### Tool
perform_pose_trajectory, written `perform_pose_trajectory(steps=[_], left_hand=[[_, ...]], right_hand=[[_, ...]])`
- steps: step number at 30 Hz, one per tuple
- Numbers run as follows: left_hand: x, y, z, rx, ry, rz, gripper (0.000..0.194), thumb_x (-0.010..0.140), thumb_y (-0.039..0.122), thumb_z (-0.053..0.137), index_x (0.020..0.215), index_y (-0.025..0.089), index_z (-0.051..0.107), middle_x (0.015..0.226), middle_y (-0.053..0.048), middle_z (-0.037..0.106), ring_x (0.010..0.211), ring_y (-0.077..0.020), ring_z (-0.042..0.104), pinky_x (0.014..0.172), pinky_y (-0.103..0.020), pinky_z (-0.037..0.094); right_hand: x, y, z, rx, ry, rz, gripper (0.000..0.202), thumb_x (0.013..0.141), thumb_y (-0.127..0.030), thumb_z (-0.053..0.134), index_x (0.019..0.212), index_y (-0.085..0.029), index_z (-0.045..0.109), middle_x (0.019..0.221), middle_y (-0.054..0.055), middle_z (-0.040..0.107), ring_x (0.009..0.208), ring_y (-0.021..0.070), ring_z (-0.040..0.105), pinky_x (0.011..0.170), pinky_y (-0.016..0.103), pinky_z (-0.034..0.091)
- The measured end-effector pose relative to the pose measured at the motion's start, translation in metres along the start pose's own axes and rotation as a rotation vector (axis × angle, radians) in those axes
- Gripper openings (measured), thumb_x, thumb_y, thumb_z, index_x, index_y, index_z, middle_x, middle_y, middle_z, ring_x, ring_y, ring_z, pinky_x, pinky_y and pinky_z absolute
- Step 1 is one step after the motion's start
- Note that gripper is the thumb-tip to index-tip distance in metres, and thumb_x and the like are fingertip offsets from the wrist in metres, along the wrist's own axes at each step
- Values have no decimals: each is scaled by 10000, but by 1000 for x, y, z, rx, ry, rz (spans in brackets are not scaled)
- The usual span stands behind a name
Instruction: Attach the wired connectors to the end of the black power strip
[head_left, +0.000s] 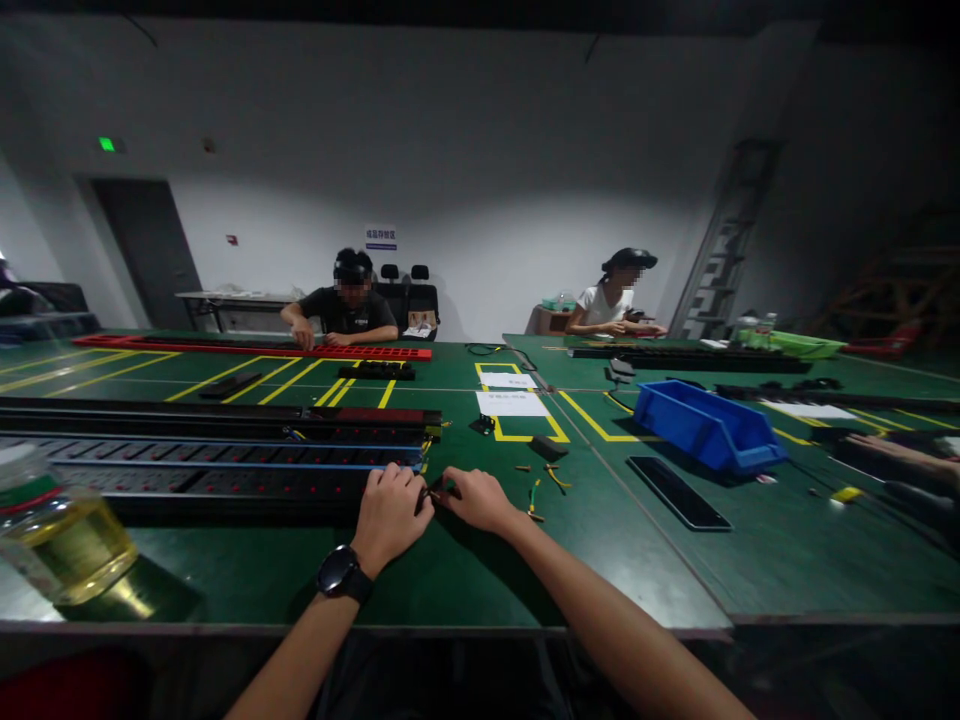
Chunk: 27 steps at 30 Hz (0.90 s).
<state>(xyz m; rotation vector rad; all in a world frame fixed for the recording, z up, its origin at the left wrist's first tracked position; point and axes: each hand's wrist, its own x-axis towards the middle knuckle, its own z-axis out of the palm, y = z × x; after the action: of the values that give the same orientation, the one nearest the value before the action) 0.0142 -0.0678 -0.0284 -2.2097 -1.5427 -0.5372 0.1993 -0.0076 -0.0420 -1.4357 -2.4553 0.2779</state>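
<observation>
My left hand (pixel 391 510), with a black watch (pixel 345 574) at its wrist, lies at the right end of a long black slotted rail (pixel 247 484). Its fingers are bent and closed around something small and dark that I cannot make out. Close beside it, my right hand (pixel 477 497) pinches at the same spot, its fingertips nearly meeting the left ones. What it holds is too small to name. Behind my hands, yellow-green wires (pixel 428 450) stick out from the rail's end. Another black rail (pixel 217 418) lies parallel, farther back.
An oil-coloured bottle (pixel 71 540) stands at the left. To the right are short yellow-green wires (pixel 534 497), a black block (pixel 549 447), a phone (pixel 677 491) and a blue bin (pixel 701 425). Two people work across the green table (pixel 600 560); another person's hand (pixel 907 455) shows at the right.
</observation>
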Motion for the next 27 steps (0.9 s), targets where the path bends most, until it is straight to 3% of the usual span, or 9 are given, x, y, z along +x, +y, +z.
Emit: perform_pose_trajectory(steps=[11,16,20,23,25,27], left_hand=[[0,-2,3,-33,9,4,188,937,285,551,887,203,713,927,-95,715,965,-297,592,847,-466,403],[-1,-1,2,-27,4,-6,187,940,290,550,893,203,709,936,-96,712,967,-291,585,850,-469,401],[-4,2,0,-30,-31,-22,180,932,322,574,884,200,697,956,-95,712,987,-290,578,869,-475,406],[-5,4,0,-37,-54,-25,190,930,349,586,921,197,700,987,-105,709,1008,-290,568,888,-475,412],[-6,5,0,-37,-63,-36,190,917,360,601,928,196,696,1012,-109,703,1034,-294,560,911,-474,415],[-8,6,-1,-49,-62,-42,193,906,366,607,945,194,686,1029,-112,694,1045,-293,553,916,-465,420]], right_hand=[[-1,-1,-2,15,8,-15,234,971,-437,601,1119,-293,711,987,41,780,915,228,715,687,271,375],[-2,8,-25,85,31,1,257,956,-409,630,1156,-280,728,920,35,780,888,217,716,664,269,372],[-14,46,-57,109,176,105,297,983,-374,569,1196,-236,723,864,66,771,793,224,719,643,287,403],[-27,86,-66,59,154,-6,257,954,-298,562,1111,-284,766,896,88,768,800,236,727,676,306,462],[-38,110,-63,15,86,-147,253,932,-253,558,1007,-320,790,966,89,772,867,240,732,735,319,508],[-52,128,-56,-76,112,-166,270,913,-231,539,903,-321,794,960,93,769,896,265,728,762,361,537]])
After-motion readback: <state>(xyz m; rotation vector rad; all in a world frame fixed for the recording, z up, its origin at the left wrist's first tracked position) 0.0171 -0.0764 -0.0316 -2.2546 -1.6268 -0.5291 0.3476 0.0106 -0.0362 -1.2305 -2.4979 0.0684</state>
